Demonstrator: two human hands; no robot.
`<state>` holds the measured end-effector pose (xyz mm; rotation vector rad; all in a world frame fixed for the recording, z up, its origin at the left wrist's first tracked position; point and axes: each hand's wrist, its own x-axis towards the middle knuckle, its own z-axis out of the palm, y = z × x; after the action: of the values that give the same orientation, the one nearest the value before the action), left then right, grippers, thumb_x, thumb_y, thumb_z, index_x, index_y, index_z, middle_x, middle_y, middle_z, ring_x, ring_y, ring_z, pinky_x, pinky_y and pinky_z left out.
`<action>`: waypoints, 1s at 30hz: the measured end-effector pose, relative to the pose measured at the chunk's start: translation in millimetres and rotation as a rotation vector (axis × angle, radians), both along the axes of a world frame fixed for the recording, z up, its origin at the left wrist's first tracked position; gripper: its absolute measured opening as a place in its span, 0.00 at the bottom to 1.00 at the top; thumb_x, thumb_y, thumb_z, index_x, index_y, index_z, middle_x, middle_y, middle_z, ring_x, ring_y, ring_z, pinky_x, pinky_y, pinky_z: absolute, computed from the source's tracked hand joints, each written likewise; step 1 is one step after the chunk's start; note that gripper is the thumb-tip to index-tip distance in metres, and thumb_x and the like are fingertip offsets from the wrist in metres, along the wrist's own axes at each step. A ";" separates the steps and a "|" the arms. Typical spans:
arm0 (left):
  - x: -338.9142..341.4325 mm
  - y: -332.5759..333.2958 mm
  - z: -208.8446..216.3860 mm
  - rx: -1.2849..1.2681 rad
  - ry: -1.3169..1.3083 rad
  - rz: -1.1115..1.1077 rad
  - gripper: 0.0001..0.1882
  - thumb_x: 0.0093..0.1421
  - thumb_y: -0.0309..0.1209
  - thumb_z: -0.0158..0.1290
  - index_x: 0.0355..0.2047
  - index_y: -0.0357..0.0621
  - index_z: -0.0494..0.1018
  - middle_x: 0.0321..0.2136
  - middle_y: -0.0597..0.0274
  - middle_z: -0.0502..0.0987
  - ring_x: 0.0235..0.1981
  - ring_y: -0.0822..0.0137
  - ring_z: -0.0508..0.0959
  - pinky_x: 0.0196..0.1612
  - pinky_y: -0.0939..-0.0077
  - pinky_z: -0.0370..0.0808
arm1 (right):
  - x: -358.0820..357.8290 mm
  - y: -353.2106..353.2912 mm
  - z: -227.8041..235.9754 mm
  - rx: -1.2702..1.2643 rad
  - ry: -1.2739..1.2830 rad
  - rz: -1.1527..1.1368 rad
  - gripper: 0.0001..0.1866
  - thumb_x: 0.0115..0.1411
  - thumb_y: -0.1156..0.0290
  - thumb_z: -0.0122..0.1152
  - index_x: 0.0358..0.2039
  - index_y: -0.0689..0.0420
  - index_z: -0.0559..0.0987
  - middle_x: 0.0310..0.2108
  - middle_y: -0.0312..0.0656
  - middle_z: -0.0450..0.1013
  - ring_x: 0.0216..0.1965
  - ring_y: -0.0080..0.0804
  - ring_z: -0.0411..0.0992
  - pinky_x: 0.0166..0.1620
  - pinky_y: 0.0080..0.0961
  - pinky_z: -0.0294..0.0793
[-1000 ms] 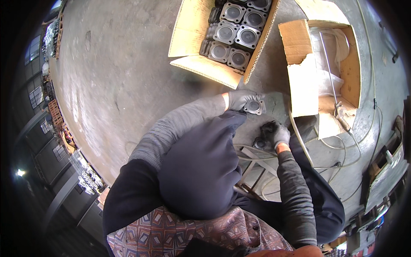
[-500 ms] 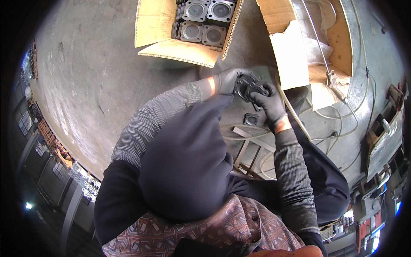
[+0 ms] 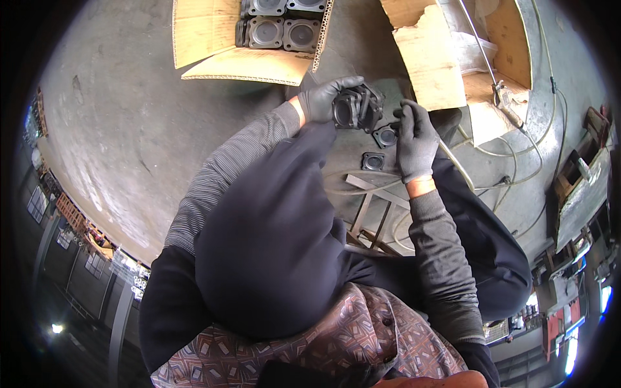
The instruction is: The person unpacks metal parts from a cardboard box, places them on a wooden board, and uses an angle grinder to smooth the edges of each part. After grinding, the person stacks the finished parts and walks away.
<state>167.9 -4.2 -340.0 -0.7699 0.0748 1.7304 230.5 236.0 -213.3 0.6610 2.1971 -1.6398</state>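
My left hand point(image 3: 321, 102), in a dark grey glove, grips a small stack of dark square metal flanges point(image 3: 356, 108) with round centres and corner holes. How many pieces it holds is hard to make out. To the right of the stack is my right hand point(image 3: 415, 141), gloved too, its fingers loosely bent and apart with nothing visible in them. A single flange point(image 3: 386, 136) lies just left of the right hand, below the stack. Another flange point(image 3: 373, 161) lies flat a little nearer to me.
An open cardboard box point(image 3: 207, 32) with rows of flanges point(image 3: 266, 31) stands at the far left. A second cardboard box point(image 3: 430, 64) at the far right holds clear plastic. An air gun point(image 3: 508, 107) rests on it, near looping hoses point(image 3: 550, 139). A metal frame point(image 3: 372, 204) stands near my legs.
My right hand has come off the flanges and moved right, apart from them. The stack stays in my left hand, now tilted. A second loose flange has come into sight. The whole view has shifted.
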 end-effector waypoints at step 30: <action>18.8 7.6 -7.7 -0.096 0.118 -0.269 0.22 0.77 0.46 0.57 0.47 0.36 0.84 0.39 0.52 0.89 0.38 0.58 0.89 0.46 0.63 0.89 | 77.6 65.8 -110.9 -0.156 -0.220 0.277 0.22 0.78 0.55 0.62 0.56 0.62 0.85 0.49 0.49 0.86 0.44 0.41 0.86 0.49 0.36 0.84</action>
<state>186.7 3.3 -347.7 -0.6924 0.3297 1.5218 308.1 301.8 -324.2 0.4473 1.8879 -1.4994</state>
